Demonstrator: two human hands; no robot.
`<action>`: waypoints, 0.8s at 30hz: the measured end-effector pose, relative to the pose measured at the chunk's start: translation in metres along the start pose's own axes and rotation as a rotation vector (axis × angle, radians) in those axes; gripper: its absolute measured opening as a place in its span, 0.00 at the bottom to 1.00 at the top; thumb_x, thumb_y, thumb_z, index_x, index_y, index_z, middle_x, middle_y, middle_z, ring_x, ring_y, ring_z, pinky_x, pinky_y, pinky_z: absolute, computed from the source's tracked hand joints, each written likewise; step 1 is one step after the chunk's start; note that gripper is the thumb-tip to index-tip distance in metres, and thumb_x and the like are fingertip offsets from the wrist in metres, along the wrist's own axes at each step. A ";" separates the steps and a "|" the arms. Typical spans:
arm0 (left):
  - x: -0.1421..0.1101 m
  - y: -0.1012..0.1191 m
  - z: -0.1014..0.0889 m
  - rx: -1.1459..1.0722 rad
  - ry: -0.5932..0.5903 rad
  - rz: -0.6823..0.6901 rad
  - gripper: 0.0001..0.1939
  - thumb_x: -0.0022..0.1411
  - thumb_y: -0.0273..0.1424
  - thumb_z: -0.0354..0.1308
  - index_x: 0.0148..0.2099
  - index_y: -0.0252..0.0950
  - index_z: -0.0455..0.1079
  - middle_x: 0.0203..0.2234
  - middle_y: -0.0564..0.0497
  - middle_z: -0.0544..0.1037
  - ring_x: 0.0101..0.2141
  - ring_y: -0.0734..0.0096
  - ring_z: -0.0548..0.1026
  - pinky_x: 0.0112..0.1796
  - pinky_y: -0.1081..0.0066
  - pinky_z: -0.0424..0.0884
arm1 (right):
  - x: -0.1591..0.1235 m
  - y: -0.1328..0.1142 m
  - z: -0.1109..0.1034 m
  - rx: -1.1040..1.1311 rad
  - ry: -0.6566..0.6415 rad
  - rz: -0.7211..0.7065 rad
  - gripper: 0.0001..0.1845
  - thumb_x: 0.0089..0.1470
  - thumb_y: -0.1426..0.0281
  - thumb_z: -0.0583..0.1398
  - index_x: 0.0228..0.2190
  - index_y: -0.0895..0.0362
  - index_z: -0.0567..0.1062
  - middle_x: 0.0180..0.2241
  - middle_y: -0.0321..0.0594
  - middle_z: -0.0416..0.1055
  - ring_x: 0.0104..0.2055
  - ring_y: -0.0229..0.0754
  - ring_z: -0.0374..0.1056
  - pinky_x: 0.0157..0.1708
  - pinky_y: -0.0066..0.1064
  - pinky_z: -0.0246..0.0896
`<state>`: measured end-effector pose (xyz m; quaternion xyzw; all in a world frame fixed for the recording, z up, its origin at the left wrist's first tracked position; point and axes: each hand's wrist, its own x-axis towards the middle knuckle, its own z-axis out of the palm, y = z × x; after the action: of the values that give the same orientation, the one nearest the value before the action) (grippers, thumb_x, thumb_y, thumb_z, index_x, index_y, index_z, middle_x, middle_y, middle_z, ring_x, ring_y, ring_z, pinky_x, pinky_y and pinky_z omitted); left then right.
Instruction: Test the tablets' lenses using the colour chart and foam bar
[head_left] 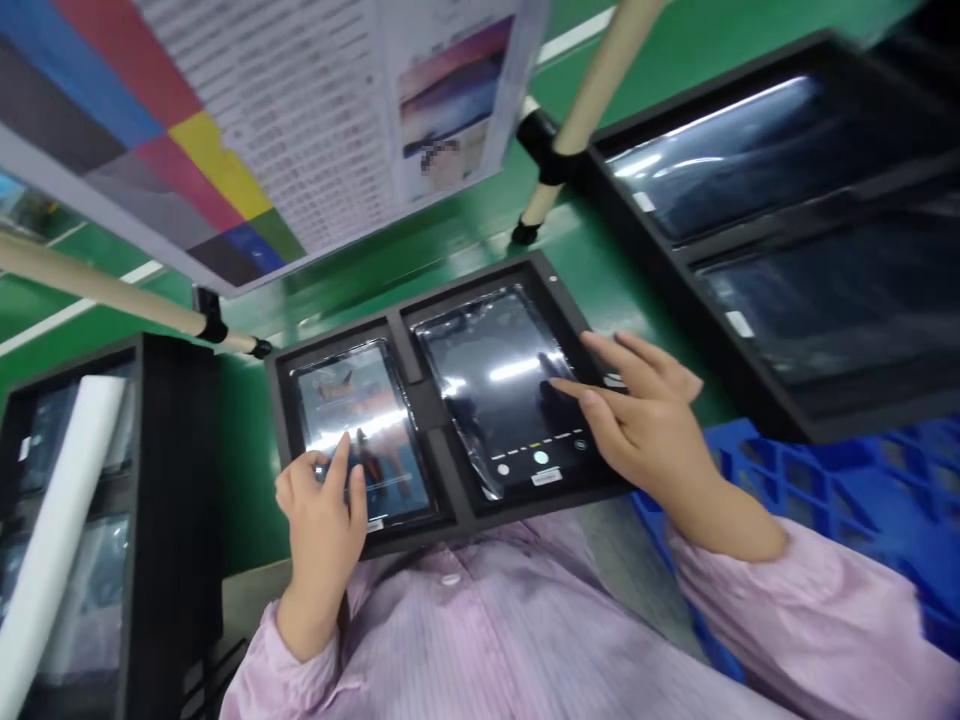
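Observation:
A black tray (420,385) with two pockets lies on the green bench in front of me. Its left pocket holds a lit tablet (371,410) showing a colourful picture. Its right pocket holds a tablet (499,385) in clear film with a dark camera screen. My left hand (322,520) is curled, with its index finger touching the left tablet's screen. My right hand (645,410) rests at the tray's right edge, fingers stretched out, the index fingertip on the right tablet's screen. Both sleeves are pale pink.
A colour test chart (225,110) hangs above the bench on cream poles (585,100). A larger black tray (765,240) with dark tablets sits at right on a blue plastic crate (847,490). A stack of black trays (172,480) and a white roll (60,520) stand at left.

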<state>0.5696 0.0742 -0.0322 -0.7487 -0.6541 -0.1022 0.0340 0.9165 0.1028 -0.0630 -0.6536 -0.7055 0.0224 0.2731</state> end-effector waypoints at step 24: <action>-0.007 -0.009 -0.004 -0.166 -0.104 -0.270 0.22 0.69 0.36 0.51 0.63 0.40 0.68 0.51 0.37 0.67 0.53 0.49 0.64 0.55 0.48 0.60 | 0.003 0.088 0.018 0.114 -0.166 0.527 0.30 0.56 0.49 0.52 0.47 0.53 0.81 0.44 0.53 0.78 0.49 0.59 0.72 0.44 0.51 0.66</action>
<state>0.5598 0.0674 -0.0303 -0.6586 -0.7389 -0.1205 -0.0757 0.9890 0.1245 -0.1115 -0.7941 -0.5287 0.1856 0.2355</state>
